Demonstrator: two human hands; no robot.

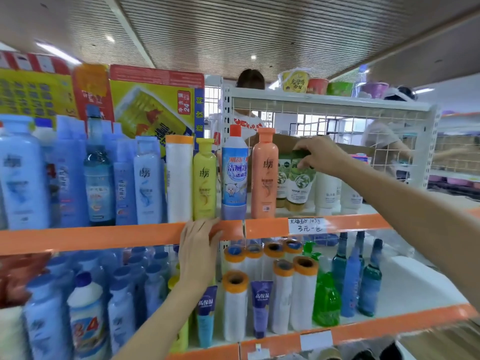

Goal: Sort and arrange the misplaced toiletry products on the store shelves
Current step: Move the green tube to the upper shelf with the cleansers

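My right hand (320, 154) grips the dark green top of a green-and-white tube (300, 181) that stands on the upper shelf (363, 221), beside a second matching tube (281, 178). Left of them stand an orange bottle (263, 175), a blue-and-white toilet cleaner bottle with a red cap (234, 175), a yellow bottle (204, 180) and a white roll with an orange end (178, 179). My left hand (198, 252) lies flat against the orange front edge of that shelf (104, 236), fingers spread, holding nothing.
Blue shampoo bottles (23, 172) fill the upper shelf's left side; white tubes (327, 192) stand right of the green ones. The lower shelf (389, 326) carries white rolls, two purple tubes, a green spray bottle and tall blue bottles. Behind the wire mesh stand people.
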